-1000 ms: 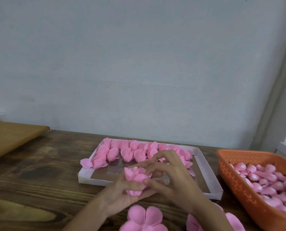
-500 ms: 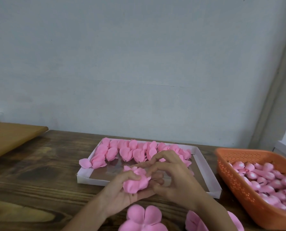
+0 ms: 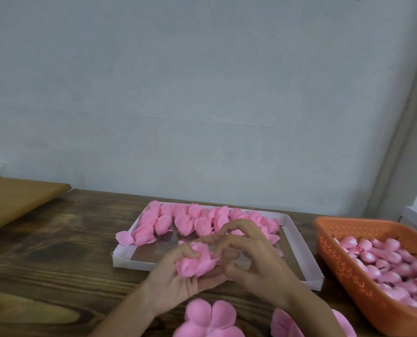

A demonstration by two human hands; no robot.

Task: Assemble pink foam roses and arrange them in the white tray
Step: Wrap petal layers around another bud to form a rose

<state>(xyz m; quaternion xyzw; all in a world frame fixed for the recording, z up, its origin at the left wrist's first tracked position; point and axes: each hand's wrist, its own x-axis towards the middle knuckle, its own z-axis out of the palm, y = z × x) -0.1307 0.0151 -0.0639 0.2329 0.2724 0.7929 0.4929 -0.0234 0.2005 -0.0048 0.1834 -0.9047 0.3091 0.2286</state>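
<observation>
Our left hand point(image 3: 176, 278) cups the foam rose point(image 3: 197, 262), thumb clamping petals so they stay wrapped; our right hand point(image 3: 256, 261) pinches its 3 o'clock side, likely shaping it. We hold it over the white tray point(image 3: 129, 262), 6 o'clock rim; finished roses point(image 3: 185, 221) fill 12 o'clock.

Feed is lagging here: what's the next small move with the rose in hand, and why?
Probably press the petals of the rose closed before moving to the white tray: left hand cups it, right hand pinches its edge, and petals look loosely spread.
</observation>
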